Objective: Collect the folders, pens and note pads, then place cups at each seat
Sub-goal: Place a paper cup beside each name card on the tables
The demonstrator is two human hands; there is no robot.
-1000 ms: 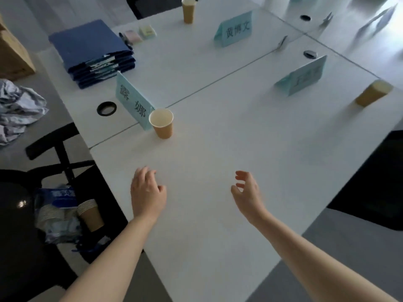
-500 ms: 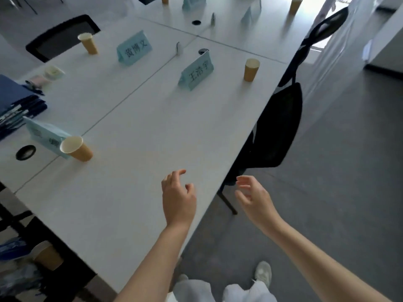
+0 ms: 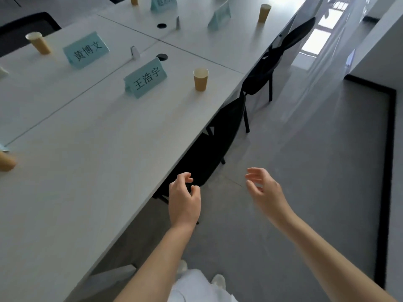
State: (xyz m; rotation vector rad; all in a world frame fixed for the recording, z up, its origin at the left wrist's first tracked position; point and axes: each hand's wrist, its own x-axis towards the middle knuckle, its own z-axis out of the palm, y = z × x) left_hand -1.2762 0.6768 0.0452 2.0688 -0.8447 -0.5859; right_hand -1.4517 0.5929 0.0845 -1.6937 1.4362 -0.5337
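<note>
Tan paper cups stand on the long white table [image 3: 91, 162]: one cup [image 3: 200, 79] beside the near teal name card [image 3: 145, 78], one cup [image 3: 38, 43] at the far left by another name card [image 3: 86, 50], one cup [image 3: 264, 13] further back, and a cup [image 3: 6, 161] cut off at the left edge. My left hand [image 3: 184, 198] hovers past the table's right edge, fingers loosely curled, holding nothing. Out over the grey floor, my right hand [image 3: 265, 191] is also empty, its fingers apart. No folders, pens or note pads show.
Two black chairs [image 3: 210, 149] [image 3: 274, 59] are pushed under the table's right side. Grey floor [image 3: 316, 171] stretches to the right up to a dark-edged wall [image 3: 391, 149]. Round cable holes [image 3: 162, 56] sit along the table's middle seam. My white shoes [image 3: 218, 281] are at the bottom.
The view has swung right along the table. Both empty hands have moved off the tabletop to beyond its right edge. The blue folder stack has left the view.
</note>
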